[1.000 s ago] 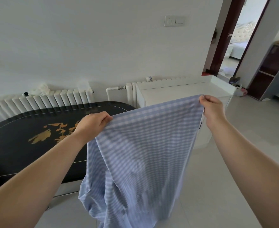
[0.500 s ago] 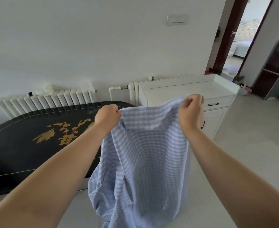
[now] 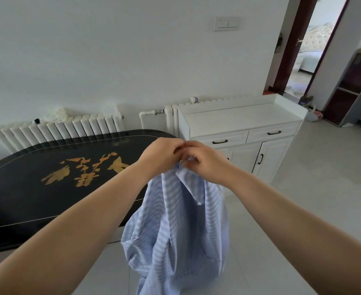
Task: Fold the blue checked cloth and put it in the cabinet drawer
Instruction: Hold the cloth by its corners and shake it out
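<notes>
The blue checked cloth point(image 3: 181, 226) hangs in the air in front of me, doubled over in loose folds down toward the floor. My left hand point(image 3: 160, 156) and my right hand point(image 3: 205, 162) meet at its top, each pinching an upper corner, fingers touching. Behind them stands the white cabinet point(image 3: 239, 120) against the wall. Its two top drawers point(image 3: 220, 139) with black handles are closed, and so are the doors below.
A black oval table point(image 3: 47, 188) with a gold pattern fills the left side, close to the cloth. White radiators point(image 3: 58, 128) line the wall. Light tiled floor point(image 3: 324, 177) spreads to the right, toward a doorway point(image 3: 303, 50) and a dark shelf unit point(image 3: 352, 86).
My hands have come together from wide apart, bringing the two top corners of the cloth into one place. The cloth went from a spread sheet to a doubled hanging bundle.
</notes>
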Tool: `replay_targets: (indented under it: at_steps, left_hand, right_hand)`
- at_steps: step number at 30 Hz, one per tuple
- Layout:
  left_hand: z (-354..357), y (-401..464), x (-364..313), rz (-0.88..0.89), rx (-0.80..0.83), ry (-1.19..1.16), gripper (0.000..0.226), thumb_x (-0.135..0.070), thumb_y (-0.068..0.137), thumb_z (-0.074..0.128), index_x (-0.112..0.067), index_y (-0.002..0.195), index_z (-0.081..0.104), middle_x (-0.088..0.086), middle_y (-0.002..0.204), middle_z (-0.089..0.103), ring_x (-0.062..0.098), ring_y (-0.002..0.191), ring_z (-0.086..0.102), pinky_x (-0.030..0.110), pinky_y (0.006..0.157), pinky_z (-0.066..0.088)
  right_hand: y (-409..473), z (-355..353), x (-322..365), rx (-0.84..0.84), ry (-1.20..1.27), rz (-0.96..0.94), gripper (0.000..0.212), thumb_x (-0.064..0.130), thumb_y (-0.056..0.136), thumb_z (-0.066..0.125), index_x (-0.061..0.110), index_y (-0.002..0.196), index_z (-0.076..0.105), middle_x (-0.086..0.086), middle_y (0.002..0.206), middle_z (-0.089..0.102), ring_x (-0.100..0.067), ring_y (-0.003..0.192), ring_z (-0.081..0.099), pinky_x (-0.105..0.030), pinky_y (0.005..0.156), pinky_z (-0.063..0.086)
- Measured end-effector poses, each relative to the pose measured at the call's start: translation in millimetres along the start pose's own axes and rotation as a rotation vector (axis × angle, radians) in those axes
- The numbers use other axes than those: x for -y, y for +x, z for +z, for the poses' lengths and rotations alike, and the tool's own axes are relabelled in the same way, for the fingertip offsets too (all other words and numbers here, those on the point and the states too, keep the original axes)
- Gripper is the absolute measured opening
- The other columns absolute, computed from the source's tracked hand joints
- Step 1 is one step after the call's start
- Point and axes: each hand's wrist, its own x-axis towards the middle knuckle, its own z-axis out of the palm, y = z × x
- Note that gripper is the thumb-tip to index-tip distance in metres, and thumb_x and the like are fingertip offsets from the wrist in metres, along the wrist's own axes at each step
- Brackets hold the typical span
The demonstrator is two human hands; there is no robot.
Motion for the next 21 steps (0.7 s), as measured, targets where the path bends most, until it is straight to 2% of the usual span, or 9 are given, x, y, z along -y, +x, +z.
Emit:
replay_targets:
  at_steps: [2, 5, 8, 11, 13, 14, 16, 18, 21]
  left_hand:
    - [-1, -2, 0, -0.007, -0.007, -0.044, 0.023, -0.020, 0.090, 0.049, -0.021, 0.068, 0.052, -0.004, 0.067, 0.057, 0.017, 0.066, 0.054, 0.030, 0.062, 0.042]
    - [-1, -6, -2, -0.046, -0.002, -0.159, 0.026, -0.022, 0.091, 0.051, -0.019, 0.066, 0.056, -0.005, 0.066, 0.058, 0.014, 0.065, 0.053, 0.027, 0.059, 0.040]
    - [0, -10, -5, -0.090, -0.025, -0.246, 0.032, -0.028, 0.096, 0.050, -0.023, 0.064, 0.051, -0.009, 0.065, 0.053, 0.007, 0.060, 0.047, 0.023, 0.055, 0.034]
    - [-1, -21, 0, -0.158, -0.087, -0.452, 0.015, -0.036, 0.093, 0.055, -0.022, 0.089, 0.056, -0.011, 0.081, 0.057, 0.002, 0.068, 0.051, 0.019, 0.060, 0.040]
    - [8, -33, 11, -0.235, -0.142, -0.603, 0.033, -0.037, 0.087, 0.064, -0.021, 0.113, 0.051, -0.013, 0.105, 0.057, 0.003, 0.079, 0.055, 0.023, 0.070, 0.050]
    - [16, -41, 18, -0.283, -0.159, -0.655, 0.036, -0.035, 0.085, 0.067, -0.022, 0.114, 0.049, -0.012, 0.108, 0.056, 0.005, 0.077, 0.055, 0.025, 0.071, 0.052]
    - [37, -56, 30, -0.361, -0.133, -0.752, 0.023, -0.029, 0.084, 0.070, -0.020, 0.100, 0.055, -0.005, 0.097, 0.061, 0.010, 0.070, 0.056, 0.030, 0.068, 0.055]
    - [61, -70, 40, -0.402, 0.001, -0.730, 0.011, -0.025, 0.085, 0.070, -0.019, 0.082, 0.062, -0.001, 0.079, 0.062, 0.011, 0.064, 0.052, 0.032, 0.065, 0.049]
    - [89, -81, 57, -0.397, 0.179, -0.566, 0.010, -0.019, 0.090, 0.063, -0.023, 0.082, 0.066, -0.003, 0.088, 0.063, 0.011, 0.071, 0.052, 0.027, 0.073, 0.044]
  right_hand:
    - [-1, 3, 1, -0.002, -0.021, 0.023, 0.011, 0.013, 0.086, 0.057, 0.015, 0.091, 0.066, 0.015, 0.109, 0.048, -0.004, 0.091, 0.049, -0.013, 0.073, 0.035]
    - [-1, 3, -4, -0.035, -0.084, 0.003, 0.010, 0.008, 0.088, 0.055, 0.010, 0.089, 0.064, 0.008, 0.094, 0.047, -0.012, 0.085, 0.051, -0.022, 0.075, 0.036]
    - [-1, 0, -7, -0.060, -0.174, -0.052, 0.011, 0.008, 0.090, 0.052, 0.007, 0.090, 0.063, 0.002, 0.092, 0.053, -0.022, 0.088, 0.056, -0.031, 0.077, 0.042]
    - [0, -10, -11, -0.144, -0.253, -0.083, 0.012, 0.011, 0.091, 0.052, 0.006, 0.089, 0.063, -0.006, 0.095, 0.060, -0.026, 0.087, 0.058, -0.034, 0.075, 0.044]
    - [4, -20, -13, -0.232, -0.244, -0.060, 0.012, 0.012, 0.091, 0.054, 0.008, 0.087, 0.064, -0.002, 0.095, 0.060, -0.023, 0.085, 0.058, -0.029, 0.072, 0.040]
    - [6, -26, -13, -0.280, -0.233, -0.041, 0.012, 0.013, 0.091, 0.055, 0.008, 0.086, 0.065, -0.001, 0.095, 0.059, -0.020, 0.083, 0.056, -0.027, 0.071, 0.038]
    - [13, -37, -13, -0.385, -0.217, 0.017, 0.014, 0.014, 0.092, 0.055, 0.006, 0.087, 0.065, 0.001, 0.094, 0.057, -0.014, 0.081, 0.051, -0.025, 0.071, 0.034]
    - [20, -50, -14, -0.503, -0.177, 0.093, 0.015, 0.014, 0.092, 0.054, 0.005, 0.085, 0.064, 0.002, 0.092, 0.055, -0.012, 0.081, 0.049, -0.023, 0.070, 0.032]
    - [28, -69, -21, -0.635, -0.066, 0.161, 0.016, 0.014, 0.092, 0.055, 0.003, 0.082, 0.062, 0.000, 0.089, 0.054, -0.014, 0.080, 0.050, -0.024, 0.071, 0.035]
